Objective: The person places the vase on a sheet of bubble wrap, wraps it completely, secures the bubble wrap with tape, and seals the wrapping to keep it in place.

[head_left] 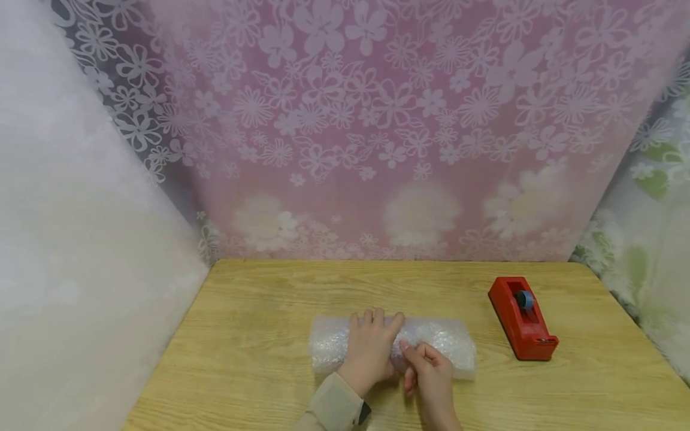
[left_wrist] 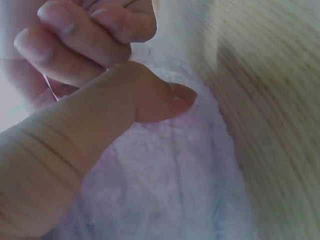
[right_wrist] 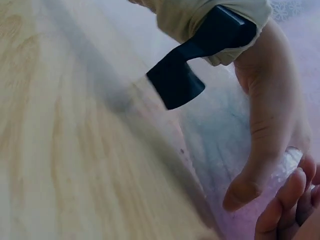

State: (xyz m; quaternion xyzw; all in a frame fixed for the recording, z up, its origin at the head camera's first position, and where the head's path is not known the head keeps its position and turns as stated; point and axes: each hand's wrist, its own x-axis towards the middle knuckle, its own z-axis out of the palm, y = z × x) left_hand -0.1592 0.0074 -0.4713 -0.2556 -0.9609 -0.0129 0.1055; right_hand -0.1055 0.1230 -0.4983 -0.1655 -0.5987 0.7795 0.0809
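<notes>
A roll-shaped bundle of clear bubble wrap (head_left: 450,341) lies crosswise on the wooden table, with a pinkish tint showing through its middle. Over its top spreads my left hand (head_left: 372,347), fingers toward the far side and thumb along the near side, gripping it. Just right of that, my right hand (head_left: 435,380) has its fingers curled by the near face of the bundle. Between its thumb and fingers, a thin clear strip seems pinched; whether it is tape or a wrap edge I cannot tell. The wrist views show the left thumb pressing the wrap close to the right fingers.
A red tape dispenser (head_left: 520,326) with a small blue-cored roll (head_left: 524,299) stands right of the bundle. Flowered cloth (head_left: 345,120) hangs behind the table, and pale cloth (head_left: 81,239) drapes along the left side. A dark wrist mount (right_wrist: 175,85) sits at the left cuff.
</notes>
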